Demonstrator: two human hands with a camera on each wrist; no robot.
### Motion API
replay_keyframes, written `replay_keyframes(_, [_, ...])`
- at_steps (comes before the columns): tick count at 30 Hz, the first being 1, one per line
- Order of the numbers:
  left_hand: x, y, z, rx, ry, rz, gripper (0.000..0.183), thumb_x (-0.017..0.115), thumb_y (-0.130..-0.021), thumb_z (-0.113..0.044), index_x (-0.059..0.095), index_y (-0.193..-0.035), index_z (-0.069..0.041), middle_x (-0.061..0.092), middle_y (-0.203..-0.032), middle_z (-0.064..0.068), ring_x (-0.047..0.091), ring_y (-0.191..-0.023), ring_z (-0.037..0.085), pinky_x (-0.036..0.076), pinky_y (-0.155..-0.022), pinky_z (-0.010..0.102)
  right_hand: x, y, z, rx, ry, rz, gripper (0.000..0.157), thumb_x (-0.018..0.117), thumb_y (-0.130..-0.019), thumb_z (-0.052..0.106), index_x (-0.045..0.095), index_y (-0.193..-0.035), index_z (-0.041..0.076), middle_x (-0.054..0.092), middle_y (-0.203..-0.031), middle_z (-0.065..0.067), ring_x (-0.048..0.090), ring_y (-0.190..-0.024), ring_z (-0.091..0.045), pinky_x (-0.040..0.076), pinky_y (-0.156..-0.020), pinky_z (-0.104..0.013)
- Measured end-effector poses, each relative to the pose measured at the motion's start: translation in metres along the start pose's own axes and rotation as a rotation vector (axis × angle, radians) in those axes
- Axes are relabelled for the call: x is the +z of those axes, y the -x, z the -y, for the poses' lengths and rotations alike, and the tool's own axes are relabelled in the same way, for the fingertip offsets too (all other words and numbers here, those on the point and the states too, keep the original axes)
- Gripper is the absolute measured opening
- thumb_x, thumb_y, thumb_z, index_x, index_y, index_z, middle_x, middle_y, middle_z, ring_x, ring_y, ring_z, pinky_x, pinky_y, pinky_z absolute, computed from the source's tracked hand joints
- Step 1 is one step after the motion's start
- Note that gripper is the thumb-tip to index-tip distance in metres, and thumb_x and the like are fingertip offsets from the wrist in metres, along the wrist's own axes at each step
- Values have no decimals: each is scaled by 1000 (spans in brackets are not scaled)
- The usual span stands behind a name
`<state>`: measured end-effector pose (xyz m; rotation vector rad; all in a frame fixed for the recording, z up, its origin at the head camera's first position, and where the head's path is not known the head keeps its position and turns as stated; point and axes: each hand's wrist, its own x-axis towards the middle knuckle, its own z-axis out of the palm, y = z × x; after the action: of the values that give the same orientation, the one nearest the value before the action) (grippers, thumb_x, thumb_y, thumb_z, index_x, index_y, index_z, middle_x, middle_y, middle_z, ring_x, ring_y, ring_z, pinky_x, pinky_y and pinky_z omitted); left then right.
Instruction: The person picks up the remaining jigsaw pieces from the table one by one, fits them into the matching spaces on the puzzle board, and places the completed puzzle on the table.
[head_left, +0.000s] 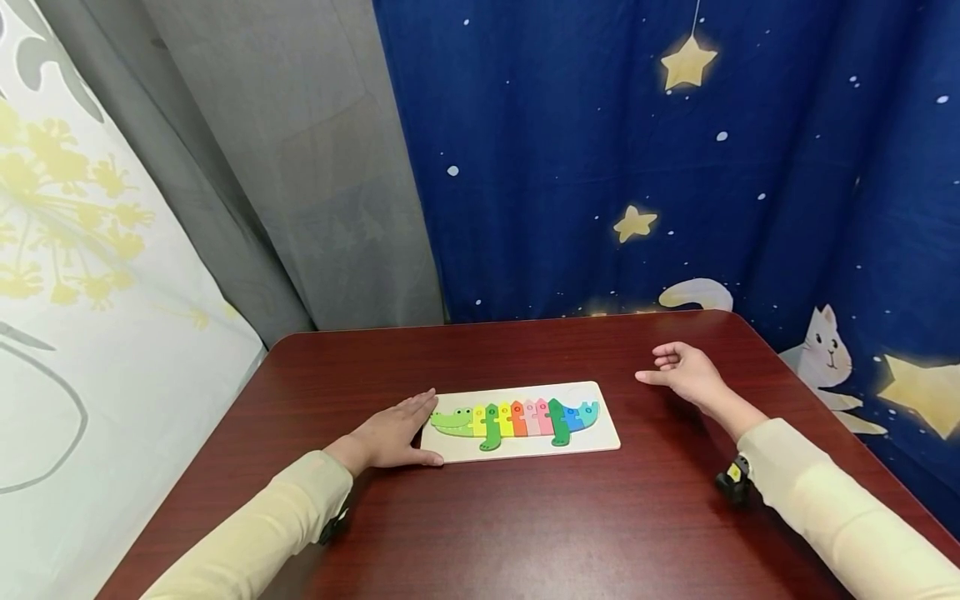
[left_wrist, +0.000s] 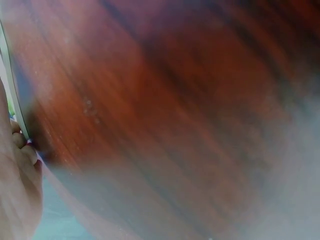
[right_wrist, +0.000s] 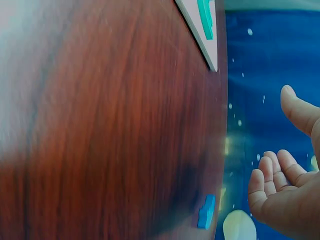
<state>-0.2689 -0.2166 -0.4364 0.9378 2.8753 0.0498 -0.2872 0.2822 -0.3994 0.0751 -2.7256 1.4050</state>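
Note:
A white puzzle board (head_left: 592,439) lies on the table with a colourful crocodile (head_left: 517,419) of interlocking pieces set on it, its green head at the left and a notched light blue piece at the right. My left hand (head_left: 386,435) rests at the board's left end, fingers at the far corner and thumb along the near edge. Beyond the board's right end, my right hand (head_left: 688,375) hovers over the table holding nothing, thumb apart from its loosely bent fingers. In the right wrist view, a loose blue puzzle piece (right_wrist: 206,212) lies near the table's edge; my hand hides it from the head view.
The dark red wooden table (head_left: 540,525) has a far edge that meets a blue curtain (head_left: 540,167) printed with stars and a cat. Grey cloth (head_left: 322,183) hangs at the back left, beside a white patterned cloth (head_left: 112,400).

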Motion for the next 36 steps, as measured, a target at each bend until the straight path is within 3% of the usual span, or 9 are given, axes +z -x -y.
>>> replay_keyframes(11, [2,-2,1,-31,52,2,118,45,-73,-88,20,-156,-7,16,-161,7,18,-145,22,22,-114,40,-24,-7,-20,56,4,-20,74,77,-84,37,44,-132,-10,52,-124,-29,51,-107,-33,45,-76,-18])
replay_keyframes(21, [2,-3,1,-18,70,-21,118,49,-73,-86,23,-155,-6,18,-160,9,19,-145,23,24,-114,41,-37,-13,-35,86,20,-16,78,74,-87,39,40,-137,-10,50,-127,-30,50,-111,-38,45,-90,-39])
replay_keyframes(32, [1,-2,2,3,27,-25,117,43,-74,-88,22,-155,-6,18,-160,10,19,-145,24,23,-114,40,-50,-21,-56,124,12,3,84,72,-87,43,36,-138,-13,45,-130,-34,48,-113,-40,45,-80,-27])
replay_keyframes(36, [1,-2,2,12,13,-26,116,42,-75,-87,23,-155,-5,19,-160,11,20,-145,25,23,-114,41,-53,-24,-64,138,17,18,86,72,-86,44,35,-138,-13,44,-129,-34,47,-112,-39,45,-80,-27])
